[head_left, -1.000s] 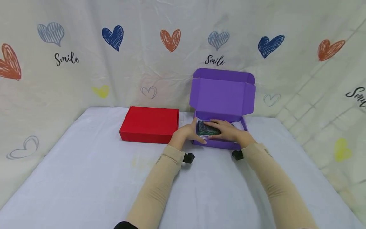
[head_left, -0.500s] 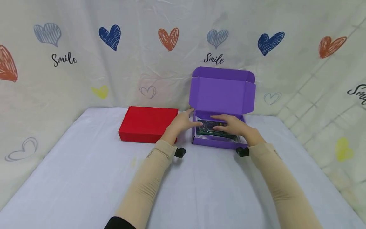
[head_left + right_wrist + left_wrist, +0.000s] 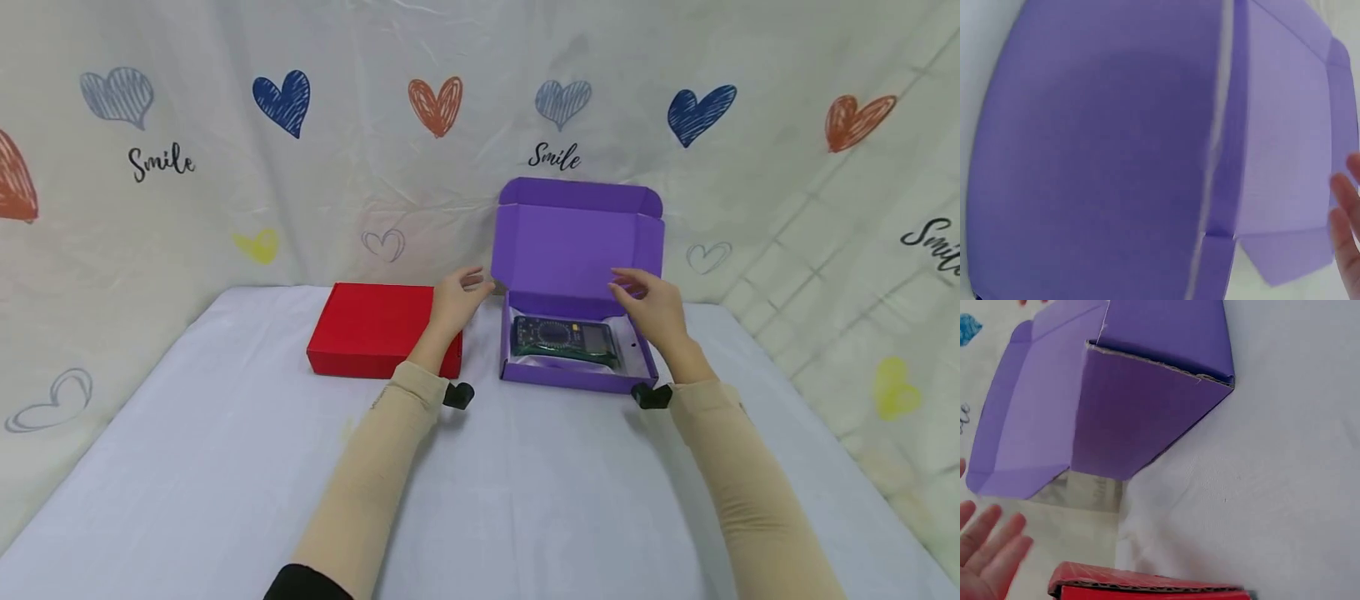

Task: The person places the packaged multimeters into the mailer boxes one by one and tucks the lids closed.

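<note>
Your one meter [image 3: 557, 338] lies face up in the one purple box [image 3: 573, 377], long axis left to right, screen end pointing right. One red box [image 3: 367, 321] sits left of it on the surface [image 3: 525, 500]. Your left hand [image 3: 456, 302], fingers loosely spread and free, is near the raised lid [image 3: 566, 250]; your right hand [image 3: 656, 310], fingers bent, apart and free, hangs over the right side.

A white-covered table [image 3: 225, 467] before a heart-printed backdrop [image 3: 322, 208]
We see dark blue hearts [image 3: 282, 103], pale blue hearts [image 3: 120, 96], orange hearts [image 3: 437, 107] and yellow hearts [image 3: 257, 246] on the creased, off-white material, with "Smile" lettering [image 3: 162, 161] in black script. On the right, we notice thin brick-like lines [image 3: 813, 197]; soft light covers everything.
</note>
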`<control>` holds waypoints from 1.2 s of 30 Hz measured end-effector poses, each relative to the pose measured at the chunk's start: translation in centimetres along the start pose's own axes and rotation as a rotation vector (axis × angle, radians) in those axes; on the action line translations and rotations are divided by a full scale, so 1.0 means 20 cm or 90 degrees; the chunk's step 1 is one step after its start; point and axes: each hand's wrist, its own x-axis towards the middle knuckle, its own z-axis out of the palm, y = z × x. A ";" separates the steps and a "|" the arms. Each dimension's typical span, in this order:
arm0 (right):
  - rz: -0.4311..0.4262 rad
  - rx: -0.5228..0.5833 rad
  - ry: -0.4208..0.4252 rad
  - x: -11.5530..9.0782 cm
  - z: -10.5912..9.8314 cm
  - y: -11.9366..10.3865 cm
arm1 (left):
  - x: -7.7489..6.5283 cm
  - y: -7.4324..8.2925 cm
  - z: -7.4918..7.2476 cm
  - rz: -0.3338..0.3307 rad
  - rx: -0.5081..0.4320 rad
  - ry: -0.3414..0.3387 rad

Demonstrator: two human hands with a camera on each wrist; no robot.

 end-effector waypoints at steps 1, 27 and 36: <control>0.018 0.013 0.040 0.00 -0.01 0.01 | 0.01 0.00 0.00 -0.001 -0.023 0.010; 0.463 0.282 0.113 0.06 -0.07 0.22 | 0.12 -0.04 0.10 -0.124 -0.242 0.031; 0.412 0.233 0.074 0.08 -0.09 0.23 | 0.13 -0.03 0.14 -0.135 -0.261 0.012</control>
